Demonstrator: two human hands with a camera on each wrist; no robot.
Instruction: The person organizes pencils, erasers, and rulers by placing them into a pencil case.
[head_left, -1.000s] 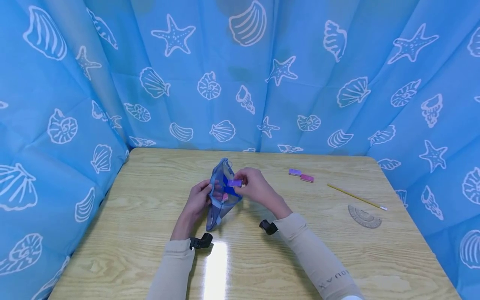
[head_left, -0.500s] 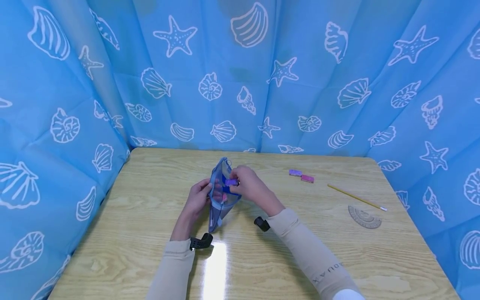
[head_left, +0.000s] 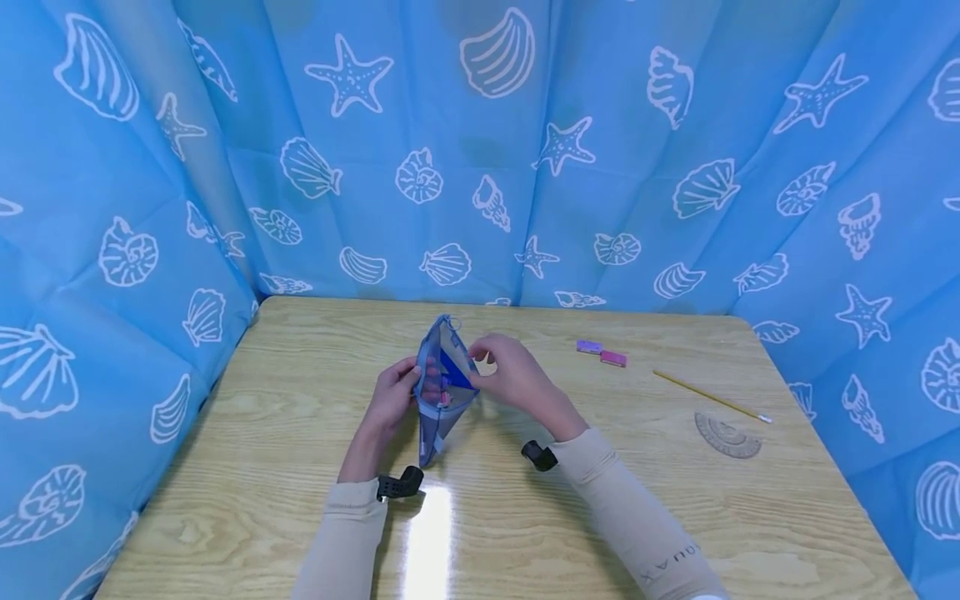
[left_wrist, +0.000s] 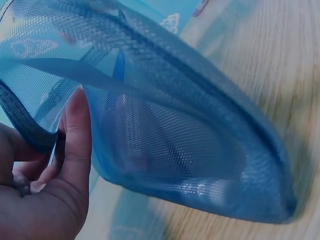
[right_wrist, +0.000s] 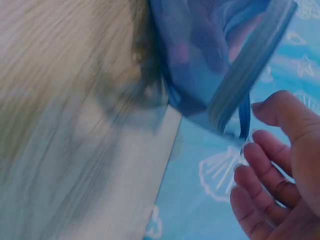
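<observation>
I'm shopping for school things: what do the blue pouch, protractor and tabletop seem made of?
Blue pouch: probably synthetic mesh, slightly shiny, with a see-through weave. Protractor: likely clear plastic, wood colour showing through. Tabletop: wood or laminate, glossy; grain, bright reflection.

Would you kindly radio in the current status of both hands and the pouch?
Left hand gripping mesh pouch by its edge. Right hand empty, beside its opening. Pouch open, pink item inside. Nothing seen blocking the opening.

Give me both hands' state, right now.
Left hand: closed, holding the blue see-through mesh zip pouch by its edge.
Right hand: open, holding nothing, close by the pouch.
</observation>
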